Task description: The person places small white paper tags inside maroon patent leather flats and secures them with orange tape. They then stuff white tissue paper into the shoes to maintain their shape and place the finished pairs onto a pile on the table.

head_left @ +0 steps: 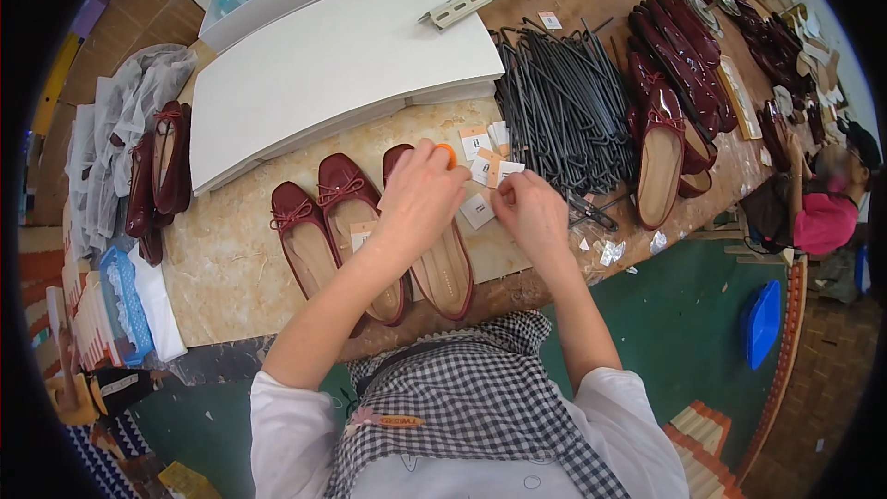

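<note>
My left hand (420,208) reaches over a row of burgundy ballet flats (445,273), its fingers bent together. An orange ring-shaped thing (446,155) shows at those fingers; whether they pinch anything else is hidden. Just to the right, my right hand (534,217) is closed with finger and thumb on the edge of a small white and orange paper tag (504,171). More tags (477,211) lie on the table around the fingertips. Another flat with a bow (344,187) has a tag (362,235) lying on its insole.
A tall stack of white sheets (342,65) stands behind the shoes. Dark metal hooked rods (568,106) are heaped to the right, beside more burgundy flats (662,162). Wrapped shoes (166,157) lie left. A co-worker in pink (825,222) is at far right.
</note>
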The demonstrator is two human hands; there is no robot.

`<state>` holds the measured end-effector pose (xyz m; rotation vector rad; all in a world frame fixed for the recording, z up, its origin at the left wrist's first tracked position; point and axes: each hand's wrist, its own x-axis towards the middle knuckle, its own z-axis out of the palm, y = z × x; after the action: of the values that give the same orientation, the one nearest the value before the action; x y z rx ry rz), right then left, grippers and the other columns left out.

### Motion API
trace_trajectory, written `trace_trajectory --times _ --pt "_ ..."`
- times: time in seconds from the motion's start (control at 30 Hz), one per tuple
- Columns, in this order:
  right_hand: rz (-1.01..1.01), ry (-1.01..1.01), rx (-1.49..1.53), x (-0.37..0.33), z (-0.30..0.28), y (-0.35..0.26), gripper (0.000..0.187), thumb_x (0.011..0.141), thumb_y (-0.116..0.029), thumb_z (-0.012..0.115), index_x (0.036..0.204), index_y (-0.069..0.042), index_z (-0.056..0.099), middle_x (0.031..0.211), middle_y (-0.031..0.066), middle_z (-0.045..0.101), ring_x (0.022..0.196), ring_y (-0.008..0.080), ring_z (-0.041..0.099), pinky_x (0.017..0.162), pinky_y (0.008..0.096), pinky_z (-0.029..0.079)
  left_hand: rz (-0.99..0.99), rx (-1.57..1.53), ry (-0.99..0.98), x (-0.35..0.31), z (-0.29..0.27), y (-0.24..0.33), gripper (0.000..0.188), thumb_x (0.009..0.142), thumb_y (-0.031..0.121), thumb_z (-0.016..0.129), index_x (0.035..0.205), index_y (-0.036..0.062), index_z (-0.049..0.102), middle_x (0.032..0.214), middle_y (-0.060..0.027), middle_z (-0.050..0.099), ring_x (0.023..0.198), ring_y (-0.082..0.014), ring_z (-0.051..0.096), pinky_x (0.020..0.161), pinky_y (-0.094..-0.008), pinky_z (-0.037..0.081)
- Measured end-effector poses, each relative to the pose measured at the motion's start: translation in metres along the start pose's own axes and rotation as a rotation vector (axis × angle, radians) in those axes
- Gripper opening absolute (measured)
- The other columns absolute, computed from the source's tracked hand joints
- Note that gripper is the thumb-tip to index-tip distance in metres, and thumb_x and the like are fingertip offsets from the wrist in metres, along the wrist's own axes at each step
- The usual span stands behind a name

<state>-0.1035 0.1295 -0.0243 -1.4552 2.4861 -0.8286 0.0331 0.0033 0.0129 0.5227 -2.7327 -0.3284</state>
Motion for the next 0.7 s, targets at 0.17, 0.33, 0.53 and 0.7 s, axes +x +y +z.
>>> trace_trajectory --times 0.17,0.33,0.53,0.7 --pt "0.053 0.042 0.031 -0.011 -0.039 0.012 0.011 0.081 -0.016 0.069 0.082 -0.006 0.064 0.076 0.0058 0.061 0.073 0.0252 0.062 0.063 0.0374 0.049 -0.005 0.149 -0.273 0.007 0.019 0.021 0.029 0.071 0.026 0.077 0.091 0.0065 0.069 0.088 -0.0073 0.060 0.096 -0.0237 0.053 0.083 -0.0365 0.042" --pt "0.101 0.111 0.062 -0.021 -0.055 0.029 0.009 0.082 -0.013 0.069 0.083 -0.006 0.065 0.074 0.0065 0.058 0.067 0.0245 0.059 0.061 0.0371 0.047 -0.098 0.256 -0.401 0.017 0.032 0.040 0.042 0.066 0.032 0.080 0.091 0.0009 0.066 0.092 -0.0101 0.063 0.097 -0.0235 0.054 0.082 -0.0365 0.041" --pt "0.151 0.165 0.148 -0.036 -0.066 0.043 0.010 0.083 -0.013 0.069 0.085 -0.004 0.065 0.072 0.0066 0.057 0.062 0.0214 0.056 0.058 0.0331 0.045 -0.053 -0.134 -0.264 0.016 0.037 0.034 0.027 0.073 0.032 0.076 0.076 0.0057 0.070 0.071 -0.0083 0.065 0.075 -0.0247 0.063 0.065 -0.0387 0.047" --pt "0.218 0.144 0.348 -0.047 -0.070 0.046 0.015 0.085 -0.009 0.068 0.099 -0.002 0.069 0.079 0.0048 0.063 0.065 0.0124 0.057 0.060 0.0262 0.046 -0.314 -0.660 -0.261 0.029 0.018 0.043 0.024 0.082 0.029 0.071 0.083 0.0050 0.074 0.061 -0.0067 0.062 0.058 -0.0159 0.056 0.055 -0.0319 0.044"
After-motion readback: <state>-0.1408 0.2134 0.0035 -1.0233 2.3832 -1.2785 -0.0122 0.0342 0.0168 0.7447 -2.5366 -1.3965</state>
